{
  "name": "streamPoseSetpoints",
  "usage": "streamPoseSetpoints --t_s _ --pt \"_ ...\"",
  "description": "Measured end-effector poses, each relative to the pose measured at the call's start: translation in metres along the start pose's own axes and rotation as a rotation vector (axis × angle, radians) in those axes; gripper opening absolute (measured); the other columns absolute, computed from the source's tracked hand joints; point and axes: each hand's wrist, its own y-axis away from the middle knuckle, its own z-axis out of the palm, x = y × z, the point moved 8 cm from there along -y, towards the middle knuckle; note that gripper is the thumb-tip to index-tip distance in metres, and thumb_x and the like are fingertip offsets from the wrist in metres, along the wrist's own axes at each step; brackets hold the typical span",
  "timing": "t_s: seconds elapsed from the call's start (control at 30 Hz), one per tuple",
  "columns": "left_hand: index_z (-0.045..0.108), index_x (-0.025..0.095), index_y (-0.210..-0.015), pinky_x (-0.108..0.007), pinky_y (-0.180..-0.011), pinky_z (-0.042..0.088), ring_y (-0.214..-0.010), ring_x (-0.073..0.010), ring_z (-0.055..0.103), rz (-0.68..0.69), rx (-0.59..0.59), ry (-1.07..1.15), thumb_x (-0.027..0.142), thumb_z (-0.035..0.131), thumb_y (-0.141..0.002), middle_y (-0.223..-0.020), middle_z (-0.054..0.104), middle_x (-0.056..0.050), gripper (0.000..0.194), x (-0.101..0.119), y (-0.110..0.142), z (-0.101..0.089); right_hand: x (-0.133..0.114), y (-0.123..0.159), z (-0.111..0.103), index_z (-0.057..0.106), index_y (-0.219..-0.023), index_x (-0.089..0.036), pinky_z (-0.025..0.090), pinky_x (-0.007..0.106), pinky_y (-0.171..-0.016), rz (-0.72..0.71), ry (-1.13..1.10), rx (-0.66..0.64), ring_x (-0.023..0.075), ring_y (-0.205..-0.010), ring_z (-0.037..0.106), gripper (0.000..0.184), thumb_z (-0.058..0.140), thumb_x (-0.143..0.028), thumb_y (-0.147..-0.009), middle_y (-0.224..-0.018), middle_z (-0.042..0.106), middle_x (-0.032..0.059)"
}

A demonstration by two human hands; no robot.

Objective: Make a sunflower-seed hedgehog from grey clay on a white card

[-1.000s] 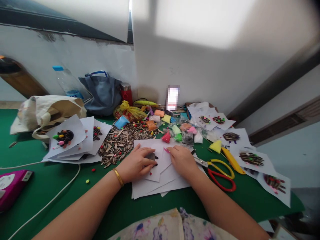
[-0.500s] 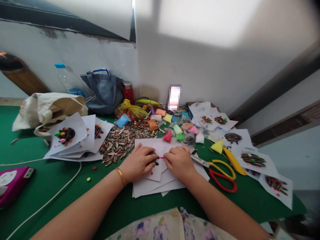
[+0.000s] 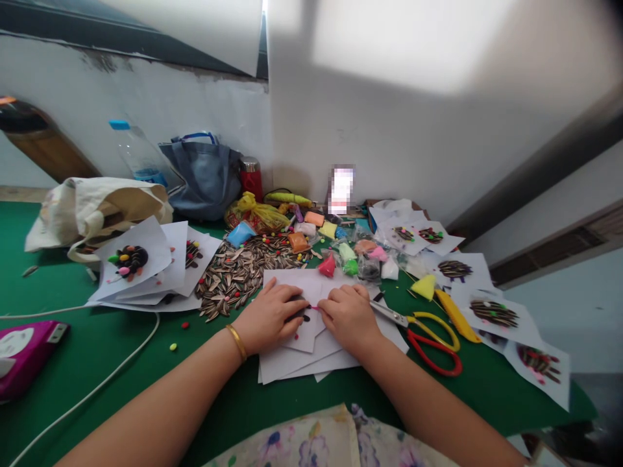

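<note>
In the centre of the frame, the right hand [image 3: 348, 319] pinches a thin pink strip [image 3: 314, 307] over smooth white paper [image 3: 304, 285] — its other fingers are curled. The left hand [image 3: 273, 319] rests palm down, fingers slightly spread, beside a dark oval piece [image 3: 306, 318]. Left of centre — a heap of striped seeds [image 3: 230, 277].

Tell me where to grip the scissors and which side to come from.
Probably best by the red and yellow handle loops, from the right and above. The scissors lie with these loops toward the right, over the green tabletop, while the blades point left toward the right hand, which may hide their tips.
</note>
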Motion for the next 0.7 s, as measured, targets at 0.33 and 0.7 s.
streamPoseSetpoints --t_s 0.33,0.7 --pt "0.061 0.028 -0.126 -0.058 -0.115 0.018 -0.124 -0.0263 0.051 -0.002 -0.009 0.001 0.035 0.051 -0.092 -0.131 0.057 -0.01 0.036 0.0008 -0.0005 -0.0002 -0.0053 -0.0019 -0.0034 0.068 -0.076 -0.023 0.023 0.04 -0.082 -0.04 0.063 0.018 0.0188 -0.082 0.047 0.016 0.058 -0.022 -0.089 -0.076 0.063 0.0031" --pt "0.062 0.027 -0.125 -0.058 -0.115 0.018 -0.124 -0.0263 0.05 -0.006 -0.01 0.01 0.035 0.051 -0.092 -0.131 0.057 -0.01 0.036 -0.0001 -0.0001 -0.0004 -0.0024 -0.0013 0.0002 0.069 -0.08 -0.024 0.022 0.04 -0.082 -0.037 0.047 0.031 0.019 -0.083 0.048 0.013 0.059 -0.025 -0.088 -0.077 0.064 0.0022"
